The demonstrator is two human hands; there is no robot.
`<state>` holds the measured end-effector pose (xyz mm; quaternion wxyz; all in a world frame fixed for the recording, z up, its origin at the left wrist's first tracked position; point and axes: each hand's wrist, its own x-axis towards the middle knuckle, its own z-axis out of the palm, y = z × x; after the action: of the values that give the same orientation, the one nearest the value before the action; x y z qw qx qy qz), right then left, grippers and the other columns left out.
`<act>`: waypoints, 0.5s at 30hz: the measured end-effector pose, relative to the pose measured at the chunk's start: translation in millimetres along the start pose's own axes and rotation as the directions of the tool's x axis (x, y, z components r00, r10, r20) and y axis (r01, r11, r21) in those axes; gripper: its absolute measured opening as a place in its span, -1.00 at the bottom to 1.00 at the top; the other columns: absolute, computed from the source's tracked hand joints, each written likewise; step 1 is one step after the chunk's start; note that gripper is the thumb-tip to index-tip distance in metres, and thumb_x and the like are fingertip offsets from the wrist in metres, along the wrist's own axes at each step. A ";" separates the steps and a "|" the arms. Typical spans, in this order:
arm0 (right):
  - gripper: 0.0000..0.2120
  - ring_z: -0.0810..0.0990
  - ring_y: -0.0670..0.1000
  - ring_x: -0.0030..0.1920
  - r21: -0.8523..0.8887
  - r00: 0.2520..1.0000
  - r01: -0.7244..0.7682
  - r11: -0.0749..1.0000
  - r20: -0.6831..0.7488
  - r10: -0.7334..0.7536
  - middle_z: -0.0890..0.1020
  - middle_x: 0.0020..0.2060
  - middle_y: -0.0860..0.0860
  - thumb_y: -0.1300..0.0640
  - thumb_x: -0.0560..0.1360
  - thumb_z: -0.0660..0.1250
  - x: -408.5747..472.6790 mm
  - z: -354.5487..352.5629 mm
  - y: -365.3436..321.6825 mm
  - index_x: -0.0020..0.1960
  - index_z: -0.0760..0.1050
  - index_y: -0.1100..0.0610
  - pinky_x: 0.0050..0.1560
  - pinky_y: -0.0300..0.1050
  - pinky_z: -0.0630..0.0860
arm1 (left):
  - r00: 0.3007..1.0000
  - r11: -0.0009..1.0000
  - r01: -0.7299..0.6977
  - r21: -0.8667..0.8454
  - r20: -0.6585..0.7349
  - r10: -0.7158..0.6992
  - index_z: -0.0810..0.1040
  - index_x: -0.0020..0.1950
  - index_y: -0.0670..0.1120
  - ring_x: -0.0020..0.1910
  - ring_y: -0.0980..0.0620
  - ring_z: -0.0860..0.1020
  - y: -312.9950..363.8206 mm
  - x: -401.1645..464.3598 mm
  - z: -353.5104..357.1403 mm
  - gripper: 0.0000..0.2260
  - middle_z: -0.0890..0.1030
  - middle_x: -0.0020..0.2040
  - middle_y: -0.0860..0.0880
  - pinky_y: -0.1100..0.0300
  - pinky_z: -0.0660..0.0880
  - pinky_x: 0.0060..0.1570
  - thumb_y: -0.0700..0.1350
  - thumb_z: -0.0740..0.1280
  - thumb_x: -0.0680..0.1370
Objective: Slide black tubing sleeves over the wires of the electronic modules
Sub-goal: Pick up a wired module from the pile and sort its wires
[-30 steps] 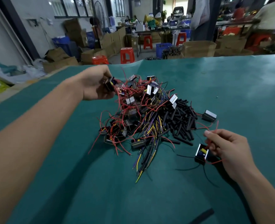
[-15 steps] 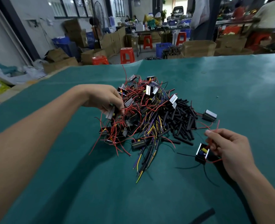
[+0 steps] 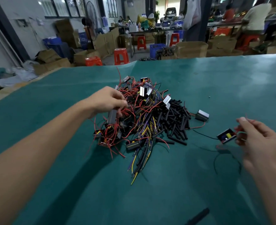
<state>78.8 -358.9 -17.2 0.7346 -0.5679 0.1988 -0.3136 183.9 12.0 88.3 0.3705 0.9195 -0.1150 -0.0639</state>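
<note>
Left hand [image 3: 107, 101] curled around a grey module [image 3: 112, 117]; right hand [image 3: 260, 140] pinching red wires [image 3: 251, 121] of another module [image 3: 226, 135].

No legible text or labels

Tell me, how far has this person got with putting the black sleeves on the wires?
Hard to say what is finished: near the front of the heap some long black tubes have yellow wires coming out, possibly sleeved. In hand: the right hand pinches a red wire of one module, with no sleeve visible on it; the left hand grips a module in the heap. Left: many bare red wires and loose sleeves.
</note>
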 end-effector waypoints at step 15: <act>-0.70 0.67 0.15 0.03 -0.757 0.955 0.258 0.600 0.107 -0.276 0.73 0.01 0.07 0.01 0.40 0.37 23.6 45.8 -64.5 0.08 0.70 0.02 0.12 0.03 0.58 | 0.803 0.941 -0.264 -0.212 -0.589 0.093 0.60 -0.12 -0.12 -0.41 0.15 0.60 31.8 27.9 -48.0 -0.78 0.62 -0.32 -0.05 0.30 0.45 -0.34 -0.27 0.23 0.66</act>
<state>110.4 -352.9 58.8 0.3684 -0.8440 0.2330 -0.3125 215.3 14.5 143.9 0.5199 0.8182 -0.0753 0.2337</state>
